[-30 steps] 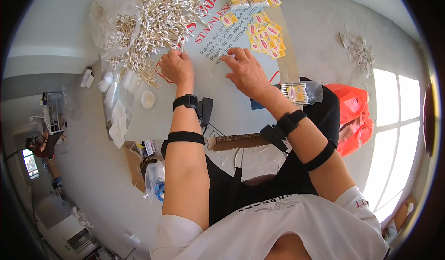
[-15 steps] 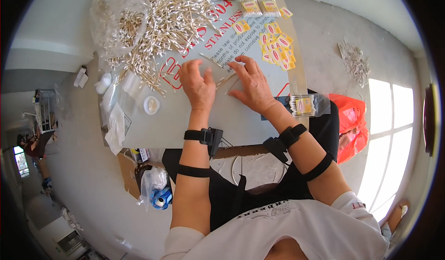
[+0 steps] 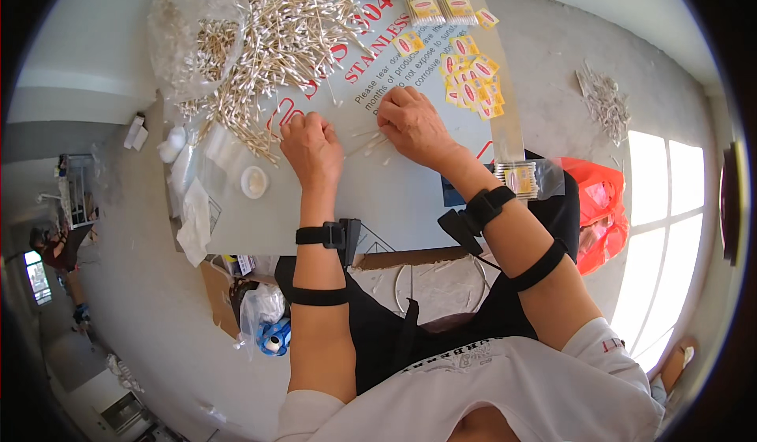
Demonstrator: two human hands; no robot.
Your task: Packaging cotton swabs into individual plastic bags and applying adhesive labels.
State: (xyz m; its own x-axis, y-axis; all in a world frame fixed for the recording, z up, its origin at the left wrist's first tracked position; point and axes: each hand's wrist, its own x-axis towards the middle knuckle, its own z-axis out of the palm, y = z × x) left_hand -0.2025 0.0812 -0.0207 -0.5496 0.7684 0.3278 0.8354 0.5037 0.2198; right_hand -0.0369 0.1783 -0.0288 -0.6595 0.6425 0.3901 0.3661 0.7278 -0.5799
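A large heap of cotton swabs (image 3: 292, 28) covers the far left of the grey table (image 3: 315, 225). By its near edge is my left hand (image 3: 311, 149), fingers curled down and drawn together; whatever they hold is hidden. My right hand (image 3: 415, 129) rests further right, its fingers bent inward over the tabletop with their tips mostly out of sight. A few loose swabs (image 3: 369, 144) lie between the hands, touching or close to the right fingertips. Beyond the right hand, small yellow cards (image 3: 473, 85) lie in a loose pile.
Bundled swabs with yellow cards (image 3: 426, 8) stand at the far edge. Another packed bundle (image 3: 519, 180) sits at the right edge. A small round white tub (image 3: 254, 182) and crumpled white tissue (image 3: 195, 217) lie at left. A red bag (image 3: 599, 213) is beyond the right edge.
My left hand has moved slightly left and nearer to me, its fingers curling. My right hand has shifted slightly left and closed from a spread pose over the loose swabs.
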